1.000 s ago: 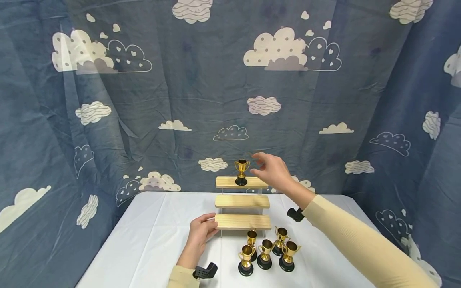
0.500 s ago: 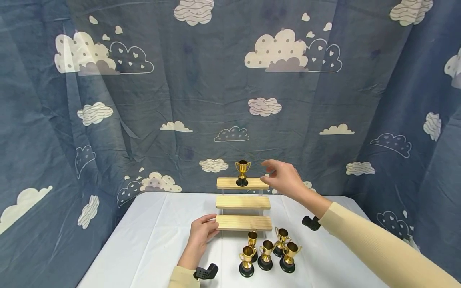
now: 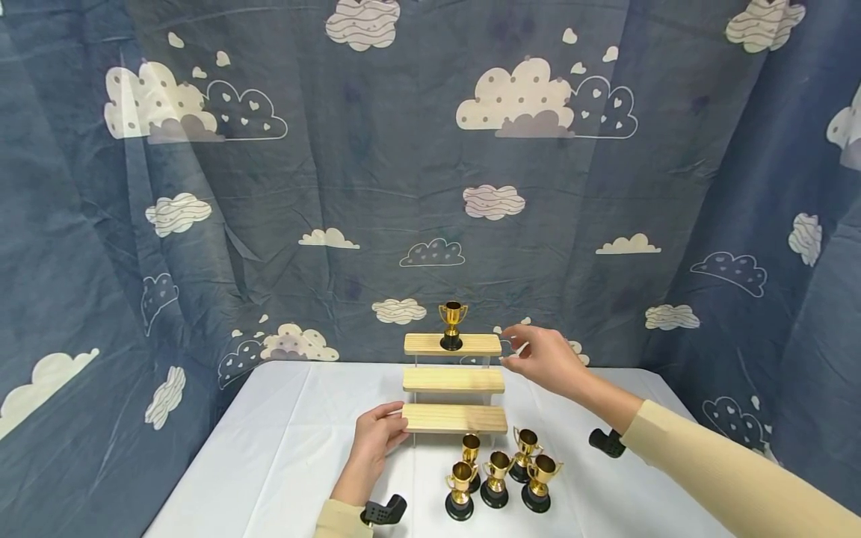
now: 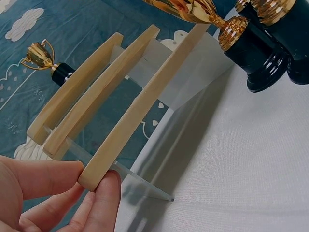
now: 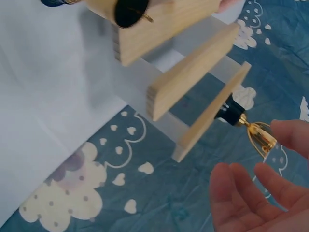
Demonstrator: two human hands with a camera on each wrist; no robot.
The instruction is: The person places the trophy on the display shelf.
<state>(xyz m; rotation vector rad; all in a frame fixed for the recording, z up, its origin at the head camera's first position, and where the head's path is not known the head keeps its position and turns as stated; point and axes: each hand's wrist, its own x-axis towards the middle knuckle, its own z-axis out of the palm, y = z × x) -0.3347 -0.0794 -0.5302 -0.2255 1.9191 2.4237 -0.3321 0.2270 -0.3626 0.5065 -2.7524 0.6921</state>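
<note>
A three-tier wooden display stand with clear side supports stands on the white table. One gold trophy cup with a black base is upright on its top shelf. My left hand pinches the left end of the bottom shelf between thumb and fingers, plain in the left wrist view. Just beyond the top shelf's right end is my right hand, holding nothing, its fingers loosely bent and apart. In the right wrist view, its fingers appear near the shelved trophy cup.
Several more gold trophy cups stand grouped on the white tablecloth in front of the stand, toward its right. A blue cloud-patterned curtain hangs behind and at both sides. Each wrist wears a black camera mount.
My right hand has moved right and down, away from the trophy cup on the top shelf. The left hand keeps its grip on the bottom shelf, and the cups have stayed put.
</note>
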